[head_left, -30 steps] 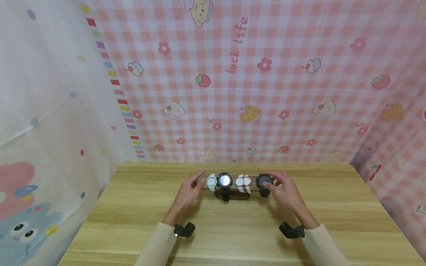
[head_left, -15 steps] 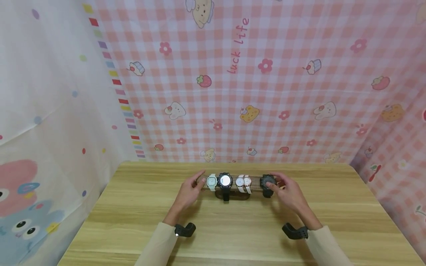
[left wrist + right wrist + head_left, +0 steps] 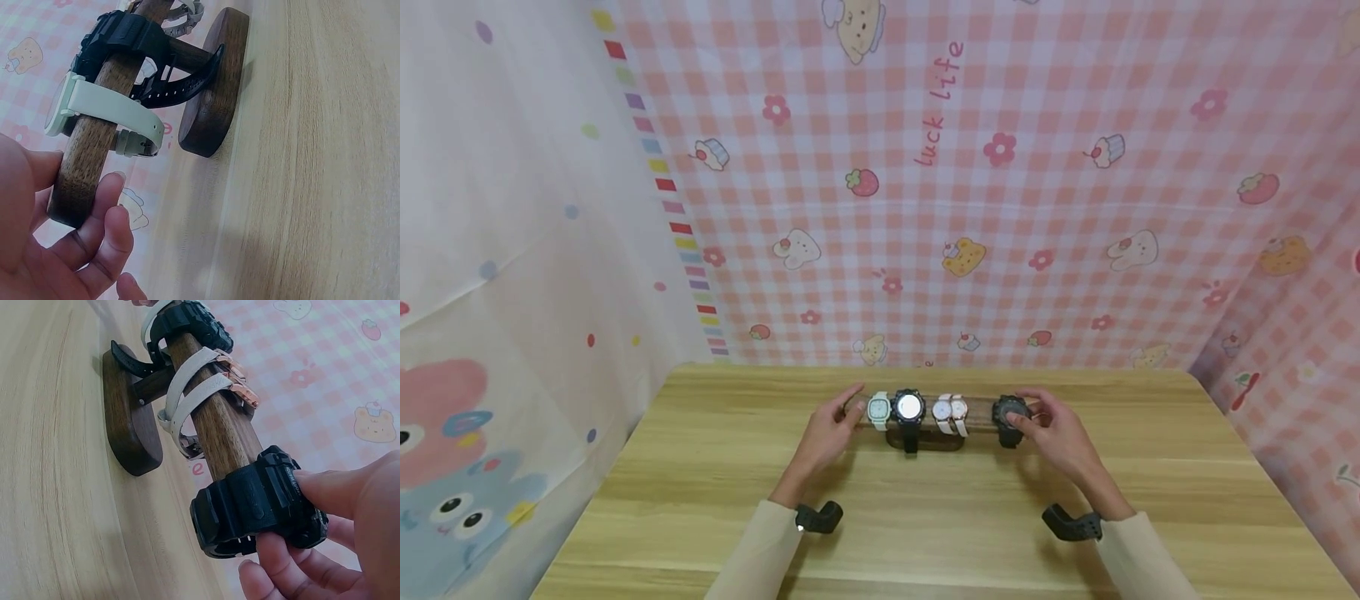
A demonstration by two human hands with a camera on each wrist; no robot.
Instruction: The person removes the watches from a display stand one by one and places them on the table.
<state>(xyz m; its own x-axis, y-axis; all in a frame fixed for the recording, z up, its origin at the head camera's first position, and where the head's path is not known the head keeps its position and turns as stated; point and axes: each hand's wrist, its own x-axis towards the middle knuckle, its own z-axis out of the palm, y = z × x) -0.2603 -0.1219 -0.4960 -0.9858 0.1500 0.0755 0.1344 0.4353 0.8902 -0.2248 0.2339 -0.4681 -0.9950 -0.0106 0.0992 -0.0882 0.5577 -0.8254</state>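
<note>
One dark wooden watch stand [image 3: 128,419] has its bar [image 3: 981,410] running left to right before the person [image 3: 756,550]; the left hand [image 3: 825,429] pinches the bar's left end, while the right hand [image 3: 1060,435] grips a black sports watch [image 3: 1007,412] at the right end, its dial tipped up toward the person and its strap loop set crosswise to the bar. Beneath is a light wood-grain table [image 3: 925,517], and behind hangs pink gingham cloth [image 3: 1052,183] printed with cupcakes and strawberries

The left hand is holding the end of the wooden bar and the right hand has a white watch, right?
Not quite: the watch in the right hand is black, as the right wrist view shows. The left hand does hold the end of the wooden bar.
</note>
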